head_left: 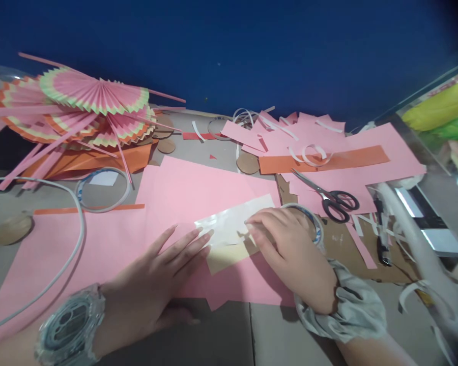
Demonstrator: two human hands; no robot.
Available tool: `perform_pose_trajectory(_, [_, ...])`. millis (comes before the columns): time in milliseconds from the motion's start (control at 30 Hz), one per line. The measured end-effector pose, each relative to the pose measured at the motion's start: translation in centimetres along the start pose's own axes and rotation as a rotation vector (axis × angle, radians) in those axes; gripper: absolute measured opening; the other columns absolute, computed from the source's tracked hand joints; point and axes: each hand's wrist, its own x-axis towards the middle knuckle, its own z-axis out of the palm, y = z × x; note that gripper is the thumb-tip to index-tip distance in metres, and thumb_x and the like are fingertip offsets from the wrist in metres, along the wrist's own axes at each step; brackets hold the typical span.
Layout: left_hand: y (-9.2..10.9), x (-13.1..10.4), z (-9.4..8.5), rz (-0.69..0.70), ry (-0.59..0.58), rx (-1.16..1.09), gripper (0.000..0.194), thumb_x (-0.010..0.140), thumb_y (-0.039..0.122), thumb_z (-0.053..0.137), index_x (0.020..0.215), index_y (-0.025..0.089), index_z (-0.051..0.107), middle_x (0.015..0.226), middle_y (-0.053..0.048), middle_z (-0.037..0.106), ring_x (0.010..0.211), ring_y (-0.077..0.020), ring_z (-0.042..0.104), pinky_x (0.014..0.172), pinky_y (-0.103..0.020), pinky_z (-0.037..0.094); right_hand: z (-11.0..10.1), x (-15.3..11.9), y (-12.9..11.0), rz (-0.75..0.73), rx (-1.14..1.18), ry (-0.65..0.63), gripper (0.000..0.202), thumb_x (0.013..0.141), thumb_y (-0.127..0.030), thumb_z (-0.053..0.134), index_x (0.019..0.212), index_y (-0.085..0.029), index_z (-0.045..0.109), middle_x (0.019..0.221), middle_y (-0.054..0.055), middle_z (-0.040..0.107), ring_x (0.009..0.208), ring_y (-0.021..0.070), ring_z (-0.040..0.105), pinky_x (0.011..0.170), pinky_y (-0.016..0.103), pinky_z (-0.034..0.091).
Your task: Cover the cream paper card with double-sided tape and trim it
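A shiny white sheet [229,221] lies on a pale yellow piece of paper [223,258], over large pink sheets [183,185] in the middle. My left hand [164,277] rests flat with its fingers spread, fingertips on the white sheet's left end. My right hand [290,244] is bent over the right end, thumb and fingers close together at the sheet's edge; what lies between the fingertips is too small to make out. Beside and partly behind my right hand is a tape roll [316,226].
Folded paper fans [99,96] are piled at the back left, near another tape roll [80,195]. Black-handled scissors [334,201] lie on pink paper at the right, by a cutter [382,244] and paper scraps. A white cable [74,249] curves at the left.
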Motion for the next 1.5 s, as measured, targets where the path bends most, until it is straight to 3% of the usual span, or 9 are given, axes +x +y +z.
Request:
perform_pose_trajectory(200, [0.0,0.1,-0.2,-0.020,0.104,0.013,0.068,0.084,0.063,0.042,0.137,0.020,0.042,0.141,-0.007,0.046,0.130,-0.0267,0.038,0.115,-0.042,0.008,0.0,0.4,0.0,0.004,0.090,-0.147,0.020,0.091,-0.031,0.048,0.074,-0.021,0.051,0.081,-0.001,0.057,0.085,0.0173,0.048,0.082,0.037,0.028])
perform_pose_trajectory(533, [-0.6,0.3,0.3,0.035,0.052,-0.032,0.087,0.083,0.066,0.039,0.147,0.012,0.016,0.147,-0.009,0.035,0.133,-0.0238,0.034,0.115,-0.036,0.002,0.9,0.8,0.4,0.026,0.044,-0.131,0.020,0.088,-0.028,0.049,0.070,-0.020,0.047,0.075,-0.002,0.052,0.077,0.0160,0.046,0.077,0.035,0.026])
perform_pose_trajectory(867, [-0.8,0.3,0.3,0.037,0.007,-0.051,0.084,0.083,0.066,0.039,0.144,0.010,0.025,0.148,-0.009,0.032,0.135,-0.0242,0.030,0.115,-0.039,-0.001,1.1,0.9,0.5,0.023,0.034,-0.098,0.019,0.086,-0.027,0.054,0.069,-0.020,0.049,0.073,-0.003,0.052,0.075,0.0160,0.046,0.077,0.035,0.026])
perform_pose_trajectory(1233, [-1.0,0.6,0.2,0.017,0.049,-0.066,0.072,0.082,0.064,0.044,0.141,0.023,0.035,0.146,-0.001,0.038,0.135,-0.0228,0.030,0.115,-0.037,0.004,1.4,0.9,0.7,-0.006,-0.002,-0.086,0.018,0.087,-0.028,0.051,0.071,-0.020,0.051,0.075,-0.001,0.053,0.076,0.0177,0.048,0.074,0.035,0.026])
perform_pose_trajectory(1500, [-0.8,0.5,0.3,0.020,0.004,-0.042,0.078,0.082,0.065,0.043,0.144,0.019,0.028,0.151,-0.002,0.028,0.137,-0.0230,0.023,0.115,-0.039,0.002,1.5,0.9,0.8,-0.010,-0.022,-0.090,0.019,0.088,-0.029,0.050,0.071,-0.020,0.051,0.074,-0.001,0.053,0.076,0.0182,0.048,0.073,0.035,0.026])
